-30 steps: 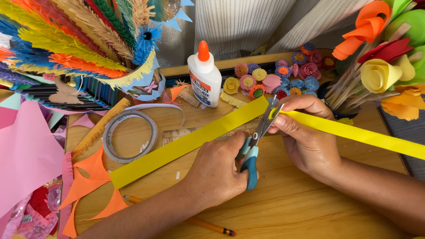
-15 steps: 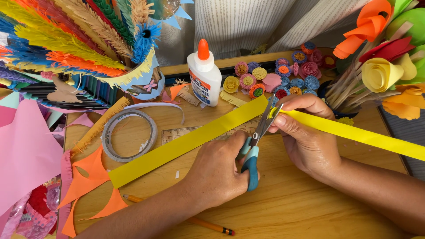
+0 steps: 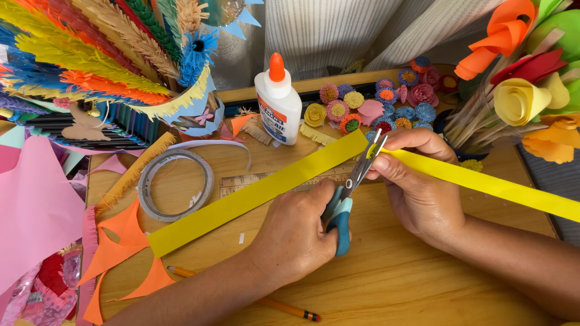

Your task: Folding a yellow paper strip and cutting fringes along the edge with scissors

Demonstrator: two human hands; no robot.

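My left hand [image 3: 296, 232] grips teal-handled scissors [image 3: 349, 193], blades pointing up and away into a long yellow paper strip [image 3: 254, 193]. The strip runs from the lower left to the right edge of the view. My right hand [image 3: 417, 187] pinches the strip just right of the blades, holding the right-hand length [image 3: 501, 184] taut above the wooden table [image 3: 393, 284]. The blades look nearly closed across the strip.
A white glue bottle with orange cap [image 3: 279, 99] stands behind the strip. A tape roll [image 3: 175, 184], a ruler [image 3: 254, 180], orange paper scraps [image 3: 127, 241] and a pencil [image 3: 284, 306] lie on the table. Small paper flowers [image 3: 374, 108], fringed paper feathers [image 3: 90, 66] and pink paper [image 3: 30, 205] surround.
Almost nothing has moved. The scissors stay at the same spot on the yellow strip, and both hands hold their positions.
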